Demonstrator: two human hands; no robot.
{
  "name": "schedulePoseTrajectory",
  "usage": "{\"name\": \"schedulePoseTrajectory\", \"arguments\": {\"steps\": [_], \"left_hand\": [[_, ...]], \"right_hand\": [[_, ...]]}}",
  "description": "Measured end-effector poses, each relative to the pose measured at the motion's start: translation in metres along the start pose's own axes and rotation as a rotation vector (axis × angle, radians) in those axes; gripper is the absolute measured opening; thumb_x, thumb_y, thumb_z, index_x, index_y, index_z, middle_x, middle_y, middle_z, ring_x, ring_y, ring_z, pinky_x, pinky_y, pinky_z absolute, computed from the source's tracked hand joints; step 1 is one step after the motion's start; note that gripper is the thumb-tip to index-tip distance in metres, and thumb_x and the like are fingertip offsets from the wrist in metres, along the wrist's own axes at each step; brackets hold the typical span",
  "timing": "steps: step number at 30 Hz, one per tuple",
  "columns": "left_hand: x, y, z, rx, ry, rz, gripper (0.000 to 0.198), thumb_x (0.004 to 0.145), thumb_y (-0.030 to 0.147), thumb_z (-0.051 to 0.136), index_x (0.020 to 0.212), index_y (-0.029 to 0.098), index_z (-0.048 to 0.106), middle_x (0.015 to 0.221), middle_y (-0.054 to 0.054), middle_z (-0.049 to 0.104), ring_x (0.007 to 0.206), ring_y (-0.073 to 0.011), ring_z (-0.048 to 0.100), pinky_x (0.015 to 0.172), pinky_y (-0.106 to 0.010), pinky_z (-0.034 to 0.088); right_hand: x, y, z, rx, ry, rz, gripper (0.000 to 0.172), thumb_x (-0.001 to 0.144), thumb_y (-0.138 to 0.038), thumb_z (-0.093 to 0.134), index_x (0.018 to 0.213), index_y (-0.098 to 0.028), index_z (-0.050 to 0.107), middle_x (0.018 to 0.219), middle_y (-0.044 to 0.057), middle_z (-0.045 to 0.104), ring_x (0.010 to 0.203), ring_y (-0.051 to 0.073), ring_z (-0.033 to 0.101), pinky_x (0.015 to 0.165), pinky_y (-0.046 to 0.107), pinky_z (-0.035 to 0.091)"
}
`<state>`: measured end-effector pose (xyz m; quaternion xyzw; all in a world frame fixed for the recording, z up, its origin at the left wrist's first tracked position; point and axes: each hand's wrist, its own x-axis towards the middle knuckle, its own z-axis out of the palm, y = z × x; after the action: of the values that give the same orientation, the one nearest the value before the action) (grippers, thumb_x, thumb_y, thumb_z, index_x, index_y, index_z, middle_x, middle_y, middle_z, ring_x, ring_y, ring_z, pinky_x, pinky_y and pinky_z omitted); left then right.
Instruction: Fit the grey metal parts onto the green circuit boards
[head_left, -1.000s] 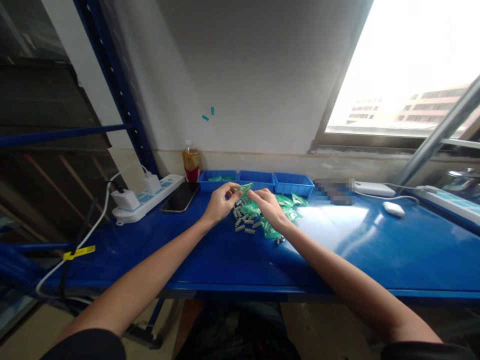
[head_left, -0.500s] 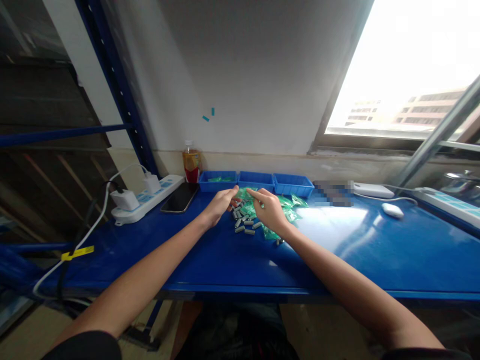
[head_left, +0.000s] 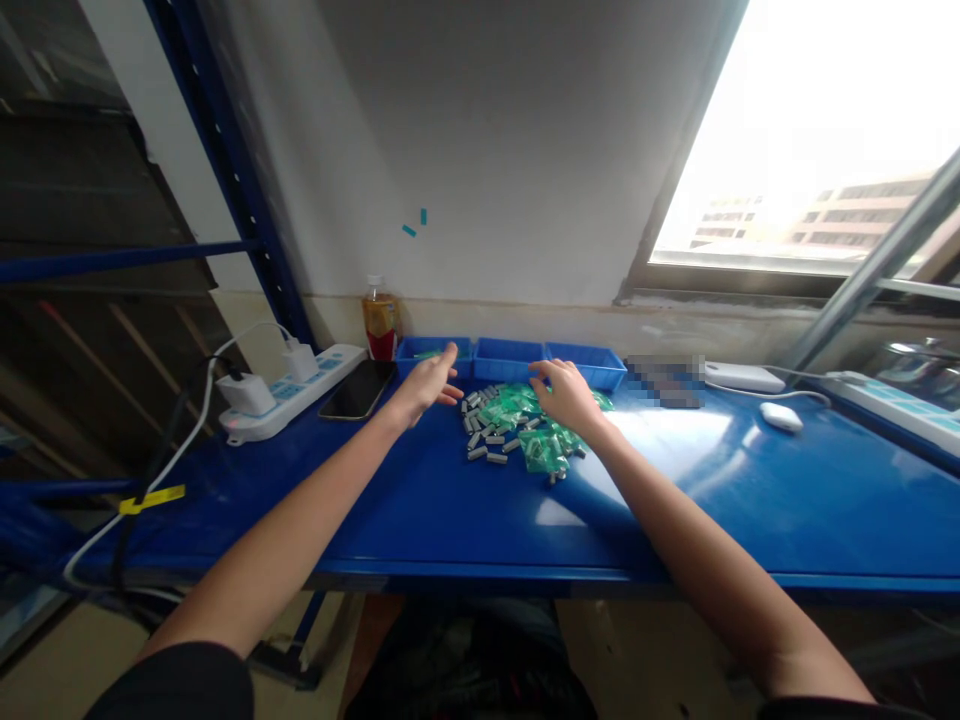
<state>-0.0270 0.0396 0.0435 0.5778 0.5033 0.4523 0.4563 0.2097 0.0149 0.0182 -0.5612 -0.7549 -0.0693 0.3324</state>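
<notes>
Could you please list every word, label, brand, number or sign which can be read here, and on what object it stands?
No text can be read.
Bottle label: too blurred.
Yellow tag on the cable: too blurred.
Left power strip: any print is too small.
Green bags: no legible print.

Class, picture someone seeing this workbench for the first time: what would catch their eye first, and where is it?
Probably the jumble of green packets and small silvery pieces in the middle of the blue table, in front of three blue trays. Next, perhaps, the glaring window at the upper right, then the amber-and-red bottle left of the trays.
</notes>
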Motion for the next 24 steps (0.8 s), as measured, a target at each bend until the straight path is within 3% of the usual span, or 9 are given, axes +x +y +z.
{"name": "schedulePoseTrajectory", "arguments": {"steps": [2,4,8,12,17,21,24], "left_hand": [[-0.011,-0.012,0.009,0.306,-0.035,0.181,0.052,0.083,0.054,0.052,0.117,0.013,0.056,0.101,-0.012,0.064,0.060,-0.0159,0.063,0.052,-0.026,0.047],[-0.019,-0.022,0.017,0.557,-0.084,0.391,0.041,0.083,0.045,0.055,0.110,0.015,0.062,0.097,-0.009,0.065,0.070,-0.0175,0.062,0.064,-0.027,0.048],[-0.025,-0.031,0.028,0.762,-0.230,0.596,0.030,0.086,0.040,0.052,0.099,0.018,0.067,0.096,-0.007,0.064,0.078,-0.0184,0.060,0.070,-0.028,0.046],[-0.025,-0.033,0.029,0.809,-0.278,0.621,0.030,0.087,0.040,0.050,0.099,0.020,0.067,0.096,-0.007,0.063,0.077,-0.0177,0.060,0.067,-0.027,0.045],[-0.026,-0.032,0.028,0.815,-0.288,0.611,0.030,0.087,0.040,0.050,0.099,0.019,0.068,0.095,-0.007,0.063,0.077,-0.0175,0.059,0.068,-0.026,0.045],[-0.028,-0.029,0.030,0.748,-0.282,0.586,0.033,0.086,0.044,0.050,0.094,0.019,0.069,0.092,-0.007,0.065,0.077,-0.0183,0.059,0.068,-0.027,0.043],[-0.028,-0.023,0.031,0.528,-0.265,0.394,0.049,0.088,0.054,0.041,0.087,0.015,0.070,0.084,-0.008,0.066,0.068,-0.0165,0.058,0.060,-0.026,0.042]], "right_hand": [[-0.001,0.013,0.002,-0.106,-0.160,0.028,0.029,0.085,-0.027,0.052,0.108,-0.018,0.066,0.099,0.010,0.065,0.101,0.028,0.053,0.089,0.040,0.041],[-0.002,0.020,0.005,-0.164,-0.253,0.030,0.032,0.084,-0.032,0.054,0.111,-0.019,0.065,0.103,0.010,0.065,0.105,0.030,0.051,0.088,0.040,0.041],[-0.005,0.021,0.012,-0.188,-0.276,-0.025,0.037,0.084,-0.036,0.056,0.117,-0.020,0.062,0.113,0.010,0.062,0.111,0.029,0.048,0.088,0.039,0.040],[-0.003,0.018,0.018,-0.202,-0.266,-0.063,0.031,0.086,-0.033,0.054,0.114,-0.021,0.063,0.113,0.010,0.061,0.112,0.027,0.046,0.088,0.037,0.038],[-0.001,0.019,0.018,-0.224,-0.211,-0.088,0.019,0.088,-0.025,0.051,0.094,-0.021,0.068,0.096,0.008,0.067,0.104,0.026,0.050,0.086,0.038,0.036],[0.002,0.013,0.013,-0.160,-0.056,-0.080,0.019,0.087,-0.020,0.049,0.083,-0.019,0.067,0.086,0.007,0.066,0.092,0.023,0.052,0.080,0.034,0.037],[0.001,-0.002,0.007,-0.044,0.097,-0.105,0.019,0.088,-0.021,0.047,0.080,-0.018,0.064,0.078,0.006,0.062,0.080,0.020,0.052,0.075,0.031,0.039]]}}
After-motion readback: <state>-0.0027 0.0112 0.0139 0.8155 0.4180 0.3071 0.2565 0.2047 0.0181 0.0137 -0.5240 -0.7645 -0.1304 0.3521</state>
